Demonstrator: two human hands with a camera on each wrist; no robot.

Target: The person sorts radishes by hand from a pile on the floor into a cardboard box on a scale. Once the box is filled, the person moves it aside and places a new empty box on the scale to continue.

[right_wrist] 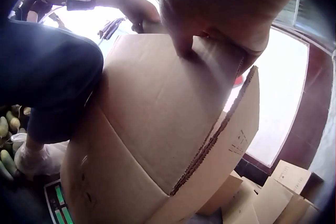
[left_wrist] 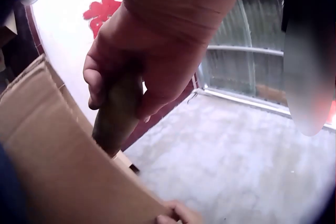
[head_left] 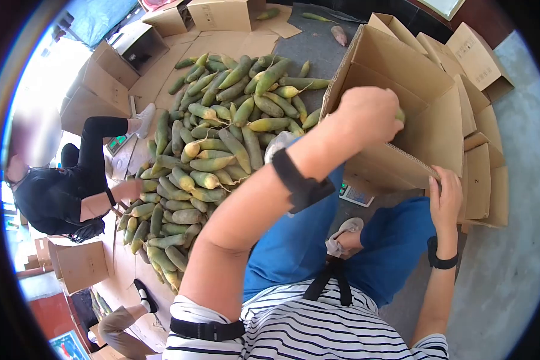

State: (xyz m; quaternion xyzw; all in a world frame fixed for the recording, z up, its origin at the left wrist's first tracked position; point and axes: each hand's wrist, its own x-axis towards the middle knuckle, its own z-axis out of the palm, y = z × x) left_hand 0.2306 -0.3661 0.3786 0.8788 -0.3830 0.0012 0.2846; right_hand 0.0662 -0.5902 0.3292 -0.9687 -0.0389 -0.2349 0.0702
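Note:
My left hand (head_left: 366, 117) reaches over the near wall of a tall cardboard box (head_left: 396, 165). It grips a green radish (left_wrist: 119, 111), its thumb and fingers around one end and the other end pointing down beside the box rim in the left wrist view. In the head view only a bit of the radish (head_left: 401, 115) shows past the fingers. At the near right corner of the box my right hand (head_left: 445, 198) holds the top edge, thumb on the outside, as the right wrist view also shows; its other fingers are partly hidden.
A large heap of green radishes (head_left: 222, 132) lies to my left on flattened cardboard. A scale (right_wrist: 60, 203) with a green display is by the box's base. More open boxes (head_left: 483, 162) stand right of it. Another person (head_left: 57, 201) reaches into the heap from the far side.

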